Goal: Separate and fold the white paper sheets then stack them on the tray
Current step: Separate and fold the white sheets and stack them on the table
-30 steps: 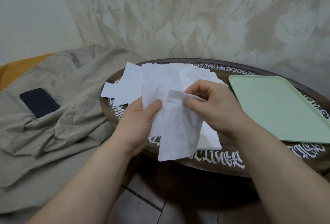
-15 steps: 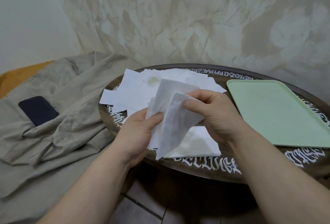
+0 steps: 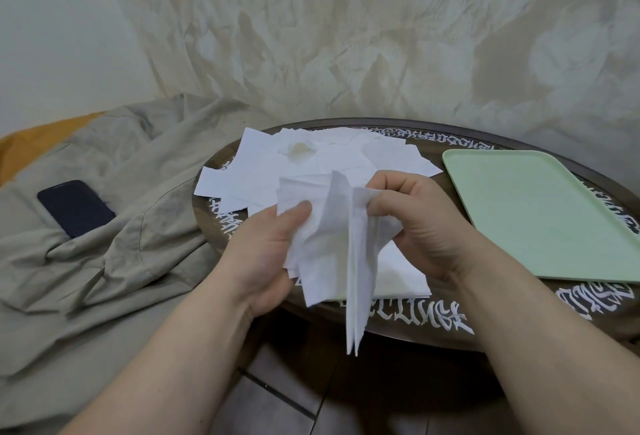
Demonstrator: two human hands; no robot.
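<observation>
Above the dark round table [image 3: 408, 325], both hands' fingers [image 3: 382, 207] pinch a crumpled white paper sheet [image 3: 332, 244] between them.

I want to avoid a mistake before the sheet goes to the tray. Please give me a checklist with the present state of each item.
1. Left hand grips the held sheet: ok.
2. Right hand pinches it: ok.
3. Only one sheet held: cannot tell.
4. Fold finished and flat: not ok, it hangs creased.
5. Green tray has free space: ok.
6. Loose pile lies on the table: ok.
</observation>
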